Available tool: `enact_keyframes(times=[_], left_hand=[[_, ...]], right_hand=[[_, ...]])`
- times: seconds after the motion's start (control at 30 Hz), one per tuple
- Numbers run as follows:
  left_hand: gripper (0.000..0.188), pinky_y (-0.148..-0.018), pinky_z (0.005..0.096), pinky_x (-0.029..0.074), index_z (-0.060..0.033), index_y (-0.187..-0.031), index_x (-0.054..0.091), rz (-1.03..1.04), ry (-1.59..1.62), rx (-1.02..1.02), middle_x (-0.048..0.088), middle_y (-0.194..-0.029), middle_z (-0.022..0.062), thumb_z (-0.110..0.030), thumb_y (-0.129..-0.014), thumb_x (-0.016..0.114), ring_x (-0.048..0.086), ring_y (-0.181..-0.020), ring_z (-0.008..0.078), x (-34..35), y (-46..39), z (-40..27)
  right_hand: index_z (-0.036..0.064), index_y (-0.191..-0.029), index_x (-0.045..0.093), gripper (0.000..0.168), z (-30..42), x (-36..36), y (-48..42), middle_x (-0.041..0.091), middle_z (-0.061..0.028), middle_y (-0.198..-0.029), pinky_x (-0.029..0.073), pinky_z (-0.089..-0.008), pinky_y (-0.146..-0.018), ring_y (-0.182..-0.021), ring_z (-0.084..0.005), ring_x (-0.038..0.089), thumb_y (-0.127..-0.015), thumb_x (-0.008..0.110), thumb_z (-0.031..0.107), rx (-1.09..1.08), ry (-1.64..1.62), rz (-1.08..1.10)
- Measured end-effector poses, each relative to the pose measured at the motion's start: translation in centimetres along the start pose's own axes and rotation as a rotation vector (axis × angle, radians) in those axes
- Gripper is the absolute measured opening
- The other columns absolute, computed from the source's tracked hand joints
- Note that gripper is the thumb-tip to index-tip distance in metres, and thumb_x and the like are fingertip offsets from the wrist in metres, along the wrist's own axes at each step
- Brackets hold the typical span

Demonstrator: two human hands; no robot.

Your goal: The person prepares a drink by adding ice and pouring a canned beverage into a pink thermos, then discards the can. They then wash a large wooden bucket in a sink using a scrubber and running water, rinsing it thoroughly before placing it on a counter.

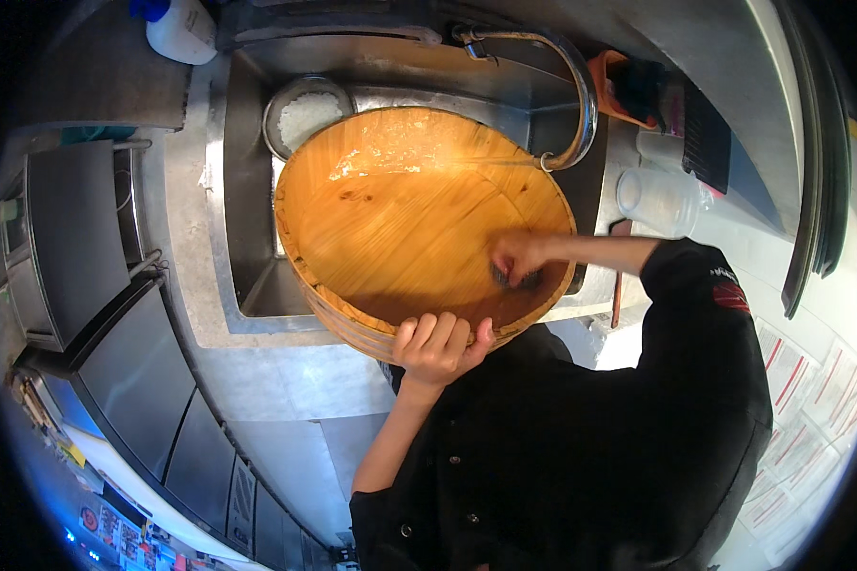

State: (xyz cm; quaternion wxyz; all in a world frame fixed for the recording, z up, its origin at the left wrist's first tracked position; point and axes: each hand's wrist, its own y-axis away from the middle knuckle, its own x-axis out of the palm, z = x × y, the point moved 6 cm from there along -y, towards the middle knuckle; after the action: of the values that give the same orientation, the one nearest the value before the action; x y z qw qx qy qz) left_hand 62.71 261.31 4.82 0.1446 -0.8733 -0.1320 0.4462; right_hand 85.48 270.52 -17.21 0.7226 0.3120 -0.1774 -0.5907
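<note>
A large round wooden tub (400,235), like a sushi rice tub, rests tilted in and over the near edge of a stainless steel sink (250,235). Its inside is wet and shiny. With my left hand (435,350) I grip the near rim, fingers over the outside edge. Inside the tub, at the lower right, my right hand (521,253) is closed around a dark scouring pad (501,277) against the wood. Motion blur hides the pad's details. The faucet's curved spout (582,93) reaches over the right rim, and a thin stream of water seems to come from it.
A round metal bowl (271,128) holding white grains (311,118) stands in the sink's far left corner. Clear plastic containers (657,200) and an orange holder (603,78) are on the right. A white jug (181,32) stands far left; steel cabinets (139,378) line the left.
</note>
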Motion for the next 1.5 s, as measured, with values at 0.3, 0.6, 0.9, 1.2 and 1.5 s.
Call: enact_keyframes(times=[0.3,0.6,0.9,1.2,1.5], left_hand=[[0.058,-0.063,0.0392,0.040,-0.0110,-0.066,0.054,0.257,0.210,0.277,0.053,-0.068,0.0047,-0.065,-0.085,0.067,0.054,-0.065,0.0253,-3.3,-2.0,14.1],[0.049,-0.057,0.0357,0.030,-0.0160,-0.055,0.047,0.041,0.156,0.177,0.042,-0.054,0.0001,-0.047,-0.083,0.072,0.042,-0.052,0.0183,1.3,-0.2,1.8],[0.036,-0.058,0.0300,0.034,-0.0172,-0.060,0.050,-0.014,0.137,0.127,0.041,-0.062,-0.0002,-0.034,-0.083,0.072,0.045,-0.059,0.0145,7.4,0.4,-5.2],[0.040,-0.055,0.0313,0.029,-0.0176,-0.057,0.047,-0.068,0.107,0.082,0.043,-0.059,-0.0012,-0.034,-0.084,0.072,0.044,-0.055,0.0149,7.0,0.0,-4.2],[0.041,-0.055,0.0315,0.029,-0.0178,-0.057,0.046,-0.044,0.094,0.091,0.042,-0.059,-0.0011,-0.033,-0.084,0.072,0.043,-0.054,0.0148,7.3,0.0,-4.5]], right_hand=[[0.001,-0.090,0.072,0.035,-10.9,-1.6,-3.5,0.073,-0.0212,-0.090,0.056,-0.0469,-0.074,-0.089,-0.0365,0.071,-0.069,0.080,0.028,0.424,0.467,-0.083],[0.003,-0.128,0.060,0.042,-14.8,-8.8,-5.9,0.061,-0.0189,-0.130,0.049,-0.0435,-0.101,-0.125,-0.0371,0.056,-0.088,0.062,0.016,0.571,1.059,-0.554],[-0.005,-0.122,0.055,0.053,-6.1,-18.9,-25.8,0.060,-0.0244,-0.126,0.046,-0.0463,-0.101,-0.122,-0.0352,0.057,-0.088,0.069,0.033,0.334,-0.463,-1.343],[0.000,-0.096,0.061,0.027,13.2,-5.9,-12.6,0.066,-0.0237,-0.096,0.054,-0.0483,-0.077,-0.093,-0.0429,0.064,-0.076,0.070,0.016,-0.342,0.273,-0.501],[-0.004,-0.116,0.059,0.038,-4.4,-11.6,-12.9,0.065,-0.0287,-0.107,0.052,-0.0521,-0.089,-0.101,-0.0434,0.063,-0.095,0.057,0.028,0.190,0.401,-0.742]])
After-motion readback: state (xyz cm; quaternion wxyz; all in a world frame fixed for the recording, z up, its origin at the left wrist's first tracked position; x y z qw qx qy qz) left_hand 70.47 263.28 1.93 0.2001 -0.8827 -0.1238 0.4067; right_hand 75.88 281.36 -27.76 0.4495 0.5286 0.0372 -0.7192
